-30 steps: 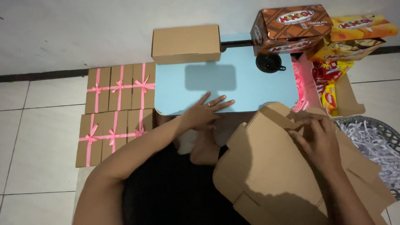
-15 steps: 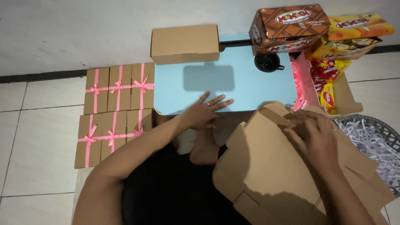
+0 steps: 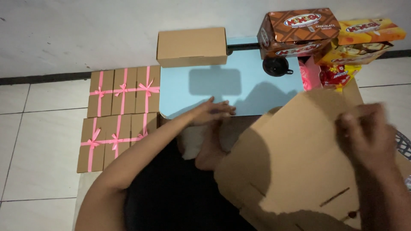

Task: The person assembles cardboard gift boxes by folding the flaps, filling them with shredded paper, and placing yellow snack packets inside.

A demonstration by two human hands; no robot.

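Cardboard sheet [image 3: 295,158]: flat, brown, unfolded, slits cut near lower edge.

Home floor packing spot, tiled floor [image 3: 38,128], ribbon-tied gift boxes [image 3: 124,90], snack cartons [image 3: 299,32]

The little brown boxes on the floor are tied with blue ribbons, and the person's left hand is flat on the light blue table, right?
Not quite. The head view shows the small brown cardboard boxes on the white tiled floor tied with pink ribbons, not blue. The rest holds: the left hand lies flat on the light blue table.
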